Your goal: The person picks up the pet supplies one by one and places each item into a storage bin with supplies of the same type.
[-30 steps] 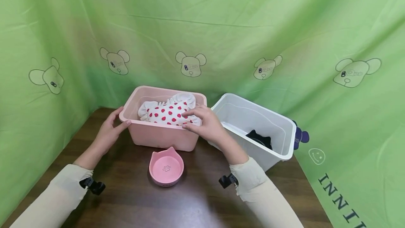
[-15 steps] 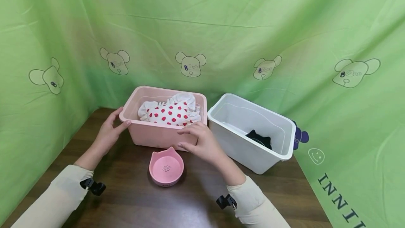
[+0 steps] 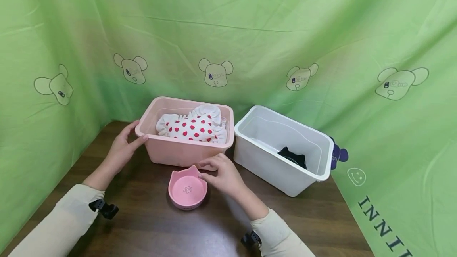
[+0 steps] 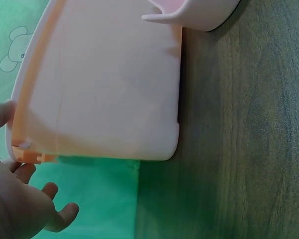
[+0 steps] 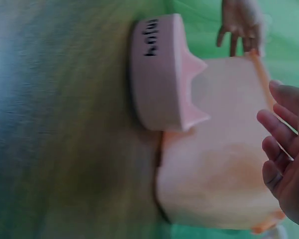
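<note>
My left hand holds the left front corner of a pink storage bin, thumb on the front of its rim and fingers at the side. In the left wrist view the other fingers hang loosely below that corner. A white cushion with red strawberry-like spots and frilled ends lies in the bin. Before the bin stands a pink cat-eared bowl with a paw print inside. My right hand hovers at the bowl's right ear, fingers loosely bent with nothing in them; the right wrist view shows a gap to the bowl.
To the right stands a white bin, angled, with a black cat-eared thing inside, partly hidden by its wall. Green printed cloth hangs behind and beside the brown wooden table. A dark purple shape shows behind the white bin.
My right hand has left the cushion and come down and toward me, past the pink bin's front rim to beside the bowl. The left hand has stayed on the bin.
</note>
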### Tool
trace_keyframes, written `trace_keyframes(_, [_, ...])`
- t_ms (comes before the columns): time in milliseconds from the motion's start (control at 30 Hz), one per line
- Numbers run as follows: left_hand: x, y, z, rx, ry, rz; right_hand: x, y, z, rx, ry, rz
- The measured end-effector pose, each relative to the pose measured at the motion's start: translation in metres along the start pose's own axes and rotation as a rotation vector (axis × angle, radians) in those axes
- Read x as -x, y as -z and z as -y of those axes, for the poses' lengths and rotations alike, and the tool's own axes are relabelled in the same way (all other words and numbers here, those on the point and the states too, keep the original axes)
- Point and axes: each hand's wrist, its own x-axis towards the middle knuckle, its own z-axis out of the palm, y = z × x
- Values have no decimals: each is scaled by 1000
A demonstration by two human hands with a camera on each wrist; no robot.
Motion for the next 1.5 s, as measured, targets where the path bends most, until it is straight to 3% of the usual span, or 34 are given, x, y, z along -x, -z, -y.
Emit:
trace_keyframes(333, [-3, 3, 1, -37, -5, -4, 0, -34, -16, 28, -176, 66])
trace_keyframes(667, [-1, 2, 1, -12, -1, -28, -13, -46, -21, 77, -233, 110])
trace_keyframes(1033, [-1, 1, 1, -37, 19, -18, -22, -61, -23, 246, -239, 105])
trace_keyframes(1133, [-2, 0, -1, -39, 18, -17, -23, -60, -24, 222, -248, 103])
trace_keyframes(1367, [-3, 0, -4, -44, 18, -11, -20, -50, -22, 38, -289, 138])
trace_keyframes(1500, [-1, 1, -1, -39, 16, -16, -16, -42, -17, 3, -273, 129])
